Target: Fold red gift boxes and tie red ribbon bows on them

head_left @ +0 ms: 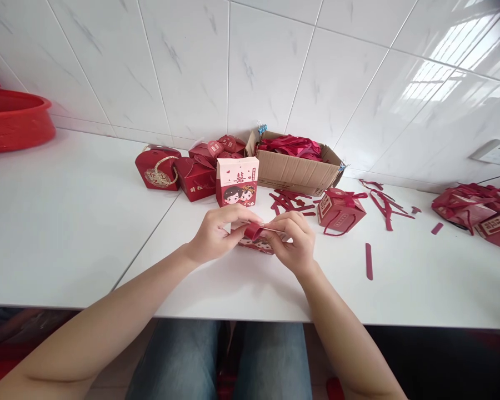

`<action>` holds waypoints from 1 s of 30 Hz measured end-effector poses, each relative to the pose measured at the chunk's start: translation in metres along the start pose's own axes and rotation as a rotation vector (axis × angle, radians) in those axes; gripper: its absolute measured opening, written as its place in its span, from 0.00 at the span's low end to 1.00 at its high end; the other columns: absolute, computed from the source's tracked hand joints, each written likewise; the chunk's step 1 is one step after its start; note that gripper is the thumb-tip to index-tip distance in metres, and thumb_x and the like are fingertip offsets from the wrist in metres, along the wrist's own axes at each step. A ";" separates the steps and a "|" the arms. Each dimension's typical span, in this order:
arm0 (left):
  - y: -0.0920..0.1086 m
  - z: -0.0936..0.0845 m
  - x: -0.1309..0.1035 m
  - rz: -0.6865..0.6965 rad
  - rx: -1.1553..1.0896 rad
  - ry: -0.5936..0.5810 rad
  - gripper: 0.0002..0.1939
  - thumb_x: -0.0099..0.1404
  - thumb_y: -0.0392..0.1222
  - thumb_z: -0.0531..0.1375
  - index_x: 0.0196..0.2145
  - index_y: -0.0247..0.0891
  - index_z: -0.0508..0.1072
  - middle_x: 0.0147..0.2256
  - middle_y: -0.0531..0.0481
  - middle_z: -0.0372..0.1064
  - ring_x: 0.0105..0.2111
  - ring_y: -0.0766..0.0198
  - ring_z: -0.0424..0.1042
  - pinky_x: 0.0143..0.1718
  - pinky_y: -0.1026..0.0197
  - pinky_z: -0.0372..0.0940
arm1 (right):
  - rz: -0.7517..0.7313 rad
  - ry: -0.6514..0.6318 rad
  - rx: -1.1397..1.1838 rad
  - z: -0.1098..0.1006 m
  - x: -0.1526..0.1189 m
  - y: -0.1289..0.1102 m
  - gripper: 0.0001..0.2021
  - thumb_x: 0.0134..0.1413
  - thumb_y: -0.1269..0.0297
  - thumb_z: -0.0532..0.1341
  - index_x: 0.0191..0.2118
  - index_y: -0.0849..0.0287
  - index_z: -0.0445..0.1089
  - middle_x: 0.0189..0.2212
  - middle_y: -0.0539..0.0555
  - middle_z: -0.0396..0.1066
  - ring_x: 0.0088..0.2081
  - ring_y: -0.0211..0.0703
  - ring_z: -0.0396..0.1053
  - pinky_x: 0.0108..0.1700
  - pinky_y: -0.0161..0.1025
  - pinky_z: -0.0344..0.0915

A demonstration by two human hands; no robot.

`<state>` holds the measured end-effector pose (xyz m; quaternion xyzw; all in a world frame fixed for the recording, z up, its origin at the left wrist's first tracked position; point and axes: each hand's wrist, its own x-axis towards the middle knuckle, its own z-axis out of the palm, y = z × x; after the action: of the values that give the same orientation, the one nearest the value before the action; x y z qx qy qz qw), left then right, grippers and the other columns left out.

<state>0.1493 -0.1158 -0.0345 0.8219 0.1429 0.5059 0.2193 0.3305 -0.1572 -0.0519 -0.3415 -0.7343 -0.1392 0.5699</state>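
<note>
Both of my hands meet over a small red gift box [260,244] with a printed front, near the middle of the table. A loop of dark red ribbon [254,231] stands at the box's top. My left hand [220,232] pinches the ribbon's left side between thumb and fingers. My right hand [291,239] is closed at its right side, fingertips on the ribbon and the box's top edge. The fingers cover much of the box. Just behind stands a pink-and-red gift box [238,183] with two cartoon figures on its front.
Several red gift boxes [198,179] stand back left. Behind, a cardboard box [294,173] holds red ribbons. Loose red strips [369,261] and a red box with a bow [341,211] lie right. More red boxes [498,233] are far right; a red basin [16,122] is far left.
</note>
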 end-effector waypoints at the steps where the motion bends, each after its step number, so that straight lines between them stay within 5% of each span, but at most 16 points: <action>1: 0.001 0.001 -0.001 -0.047 0.000 0.016 0.09 0.60 0.29 0.59 0.38 0.36 0.74 0.35 0.47 0.76 0.34 0.65 0.75 0.36 0.65 0.71 | 0.003 0.004 -0.005 0.001 0.000 -0.001 0.04 0.55 0.68 0.63 0.30 0.55 0.68 0.24 0.49 0.72 0.27 0.39 0.70 0.32 0.40 0.63; 6: 0.005 0.006 -0.004 -0.232 -0.083 0.111 0.10 0.58 0.33 0.62 0.36 0.37 0.65 0.32 0.49 0.73 0.33 0.65 0.74 0.35 0.64 0.70 | 0.071 0.037 0.040 0.002 0.000 -0.005 0.04 0.55 0.66 0.64 0.30 0.56 0.69 0.24 0.50 0.72 0.27 0.39 0.70 0.32 0.41 0.64; 11: 0.012 0.007 -0.001 -0.449 -0.323 0.124 0.19 0.55 0.37 0.66 0.38 0.40 0.58 0.30 0.53 0.72 0.31 0.64 0.76 0.32 0.63 0.71 | 0.375 -0.004 0.302 -0.001 0.001 -0.004 0.07 0.50 0.61 0.67 0.32 0.55 0.69 0.28 0.50 0.72 0.30 0.40 0.71 0.31 0.38 0.67; 16: 0.012 0.010 -0.001 -0.605 -0.462 0.146 0.24 0.52 0.39 0.68 0.42 0.40 0.61 0.35 0.51 0.72 0.31 0.63 0.76 0.34 0.61 0.72 | 0.555 -0.041 0.487 -0.002 0.003 -0.008 0.13 0.47 0.63 0.69 0.39 0.53 0.68 0.35 0.50 0.73 0.38 0.40 0.72 0.41 0.38 0.70; 30: 0.010 0.017 -0.002 -0.611 -0.487 0.182 0.18 0.55 0.40 0.67 0.39 0.38 0.62 0.33 0.52 0.70 0.30 0.64 0.73 0.33 0.60 0.70 | 0.765 -0.005 0.611 0.004 0.000 -0.016 0.13 0.47 0.62 0.68 0.34 0.54 0.63 0.29 0.48 0.70 0.29 0.36 0.69 0.31 0.35 0.66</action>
<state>0.1631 -0.1289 -0.0378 0.6175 0.2755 0.5070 0.5346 0.3169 -0.1663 -0.0506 -0.4042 -0.5649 0.3026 0.6526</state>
